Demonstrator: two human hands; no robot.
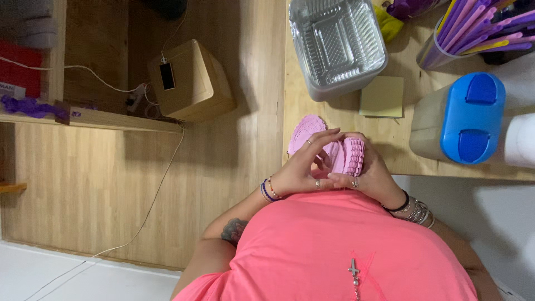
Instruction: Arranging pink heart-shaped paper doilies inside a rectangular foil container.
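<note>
Head view, hands: both hands met over the table edge, close to the person's pink shirt [340,245].
Left hand [304,167]: fingers curled, fingertips [334,134] pinching into the pink paper liners [345,156]; beaded bracelets at the wrist.
Right hand [370,175]: cupped under and around the stack of liners, gripping it from the right; ring on one finger, several bangles and a dark band at the wrist.
Pink paper liners: a small ridged stack, stood on edge between the two hands, just above the table edge.
Loose liner [304,131]: one flat pink pleated disc, lay on the wooden table [345,114] just left of the hands, partly hidden under the left fingers.
Clear plastic tray [337,44]: empty-looking, ribbed bottom, sat further up the table, apart from the hands.
Yellow note pad [382,96]: flat on the table, between the tray and the hands.
Jug with blue lid [460,118]: stood at the right, near the right hand but not touching.
Cup of straws [479,28]: purple, pink and yellow sticks, top right corner.
Floor side: wooden box [189,81] with a white cable [161,184] running down the plank floor, well left of the table.
</note>
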